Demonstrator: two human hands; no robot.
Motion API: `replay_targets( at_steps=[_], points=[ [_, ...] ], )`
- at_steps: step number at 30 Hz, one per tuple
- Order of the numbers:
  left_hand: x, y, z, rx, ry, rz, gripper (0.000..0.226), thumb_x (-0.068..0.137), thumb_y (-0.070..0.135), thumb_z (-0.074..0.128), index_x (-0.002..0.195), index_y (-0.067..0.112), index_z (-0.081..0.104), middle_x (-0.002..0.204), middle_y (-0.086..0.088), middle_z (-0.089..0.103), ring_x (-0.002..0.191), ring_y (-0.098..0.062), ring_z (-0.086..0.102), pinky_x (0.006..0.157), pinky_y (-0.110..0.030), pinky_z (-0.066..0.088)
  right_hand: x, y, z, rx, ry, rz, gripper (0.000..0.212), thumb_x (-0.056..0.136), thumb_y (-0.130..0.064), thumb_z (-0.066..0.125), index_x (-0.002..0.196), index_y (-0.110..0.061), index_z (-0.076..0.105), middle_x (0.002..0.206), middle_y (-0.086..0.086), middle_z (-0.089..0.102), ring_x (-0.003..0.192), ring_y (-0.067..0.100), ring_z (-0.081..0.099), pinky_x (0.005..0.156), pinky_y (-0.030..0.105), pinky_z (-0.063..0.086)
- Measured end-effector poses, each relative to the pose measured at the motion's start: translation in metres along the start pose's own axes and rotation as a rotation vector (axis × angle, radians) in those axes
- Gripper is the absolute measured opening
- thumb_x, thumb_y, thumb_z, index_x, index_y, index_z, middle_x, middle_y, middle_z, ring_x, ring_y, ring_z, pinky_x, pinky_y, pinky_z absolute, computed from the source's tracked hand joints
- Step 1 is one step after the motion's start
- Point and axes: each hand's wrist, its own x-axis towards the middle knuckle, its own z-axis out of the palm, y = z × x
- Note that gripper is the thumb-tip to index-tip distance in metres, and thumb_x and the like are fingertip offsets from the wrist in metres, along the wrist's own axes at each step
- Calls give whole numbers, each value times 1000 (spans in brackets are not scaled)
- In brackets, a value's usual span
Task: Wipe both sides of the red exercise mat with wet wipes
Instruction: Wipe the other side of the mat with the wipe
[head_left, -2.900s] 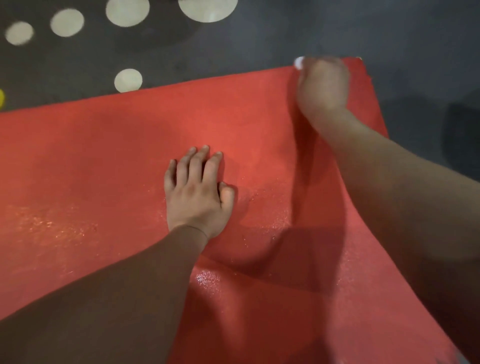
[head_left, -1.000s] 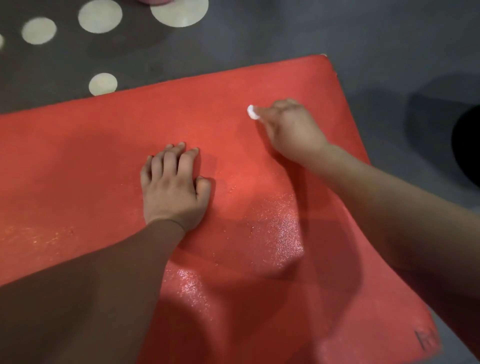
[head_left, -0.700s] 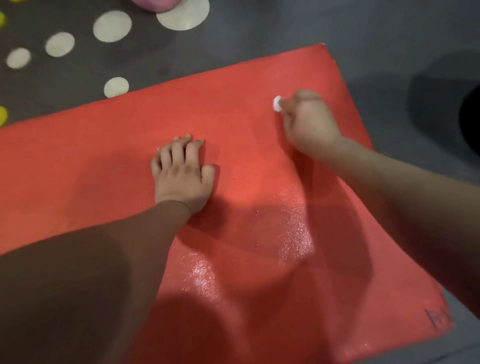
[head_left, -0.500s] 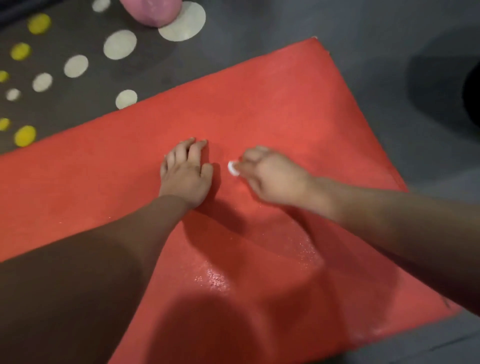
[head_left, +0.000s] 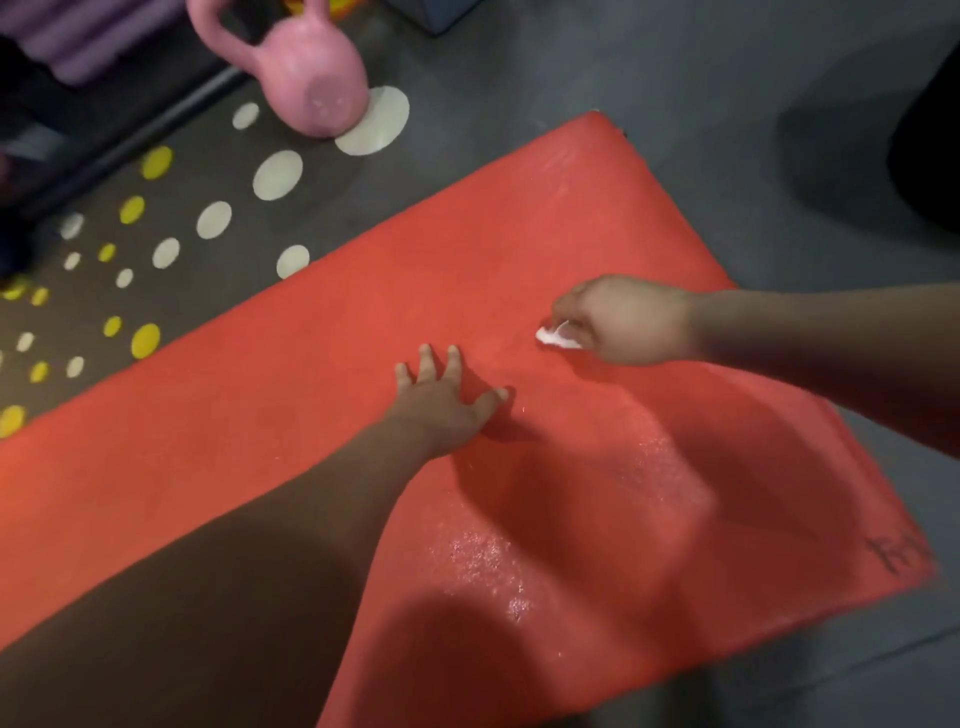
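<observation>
The red exercise mat (head_left: 322, 395) lies flat on the grey floor and runs from the left edge to its right end near the frame's right side. Wet glistening patches show on its near part. My left hand (head_left: 441, 400) rests flat on the mat's middle with fingers spread. To its right, my right hand (head_left: 623, 319) grips a small crumpled white wet wipe (head_left: 556, 338) against the mat; most of the wipe is hidden inside the fingers.
A pink kettlebell (head_left: 306, 73) stands on the floor beyond the mat's far edge. The grey floor (head_left: 727, 130) carries white and yellow dots at the left. Purple rolled items (head_left: 67, 36) lie at the top left. A dark shape fills the right edge.
My right hand swept the wipe from the far right corner toward the mat's middle, then back a little to the right. The view tilted up and the kettlebell came into sight. My left hand's fingers spread.
</observation>
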Motion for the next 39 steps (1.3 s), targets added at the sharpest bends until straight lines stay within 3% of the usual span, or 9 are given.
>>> replay_targets(
  at_steps=[5,9,16,22,28,31,33,37,39],
  points=[
    [-2,7,-6,134,-45,-15,112,87,80,48,162,25,-14,168,-11,-21,154,-47,-11,125,-52,10,-13,9,24,61,271,343,30,101,-34,51,114,-11,66,113,15,54,108,38,55,92,41,46],
    [-2,10,-3,168,-44,-35,109,90,75,50,162,25,-16,168,-10,-23,154,-47,-9,125,-50,12,-15,11,37,71,495,360,28,100,-36,58,104,-8,61,99,18,54,94,40,55,79,45,47],
    [0,4,4,153,-13,-18,107,91,74,50,161,27,-17,167,-8,-26,154,-44,-12,125,-49,13,-27,19,39,-62,452,97,23,98,-26,58,98,-4,66,90,17,54,86,40,58,79,44,49],
    [4,-11,5,111,10,53,99,96,65,52,161,33,-14,168,-5,-25,155,-40,-12,125,-50,13,-7,34,22,-35,450,246,25,103,-22,49,108,-4,66,100,21,59,95,43,59,83,45,45],
    [7,-39,12,5,43,163,90,100,39,61,161,40,-4,168,-3,-24,155,-34,-17,125,-59,11,-66,-47,77,-13,151,-326,28,106,-35,46,103,-16,66,90,4,59,85,28,60,70,38,49],
    [8,-39,19,-9,74,161,89,100,35,62,161,40,-3,168,-2,-23,155,-32,-19,124,-62,7,-69,-46,76,-44,84,-426,31,105,-40,40,105,-20,64,93,0,57,89,24,60,72,36,49],
    [8,-36,21,-17,86,145,88,101,33,61,161,41,-3,168,0,-24,155,-30,-19,123,-62,6,-43,-17,65,-161,221,-309,24,101,-29,49,112,-18,68,96,7,59,91,30,62,76,39,51],
    [8,-36,24,-32,103,133,89,101,30,62,161,42,-3,168,2,-24,155,-29,-19,124,-60,5,-11,30,34,-124,451,226,20,96,-9,53,108,-3,68,95,19,54,92,42,57,76,45,46],
    [9,-36,24,-34,109,139,89,101,30,62,161,42,-3,168,1,-24,155,-29,-20,124,-59,5,-11,15,36,-115,425,230,25,101,-17,48,106,-1,68,92,20,54,89,42,58,74,46,45]
  ],
)
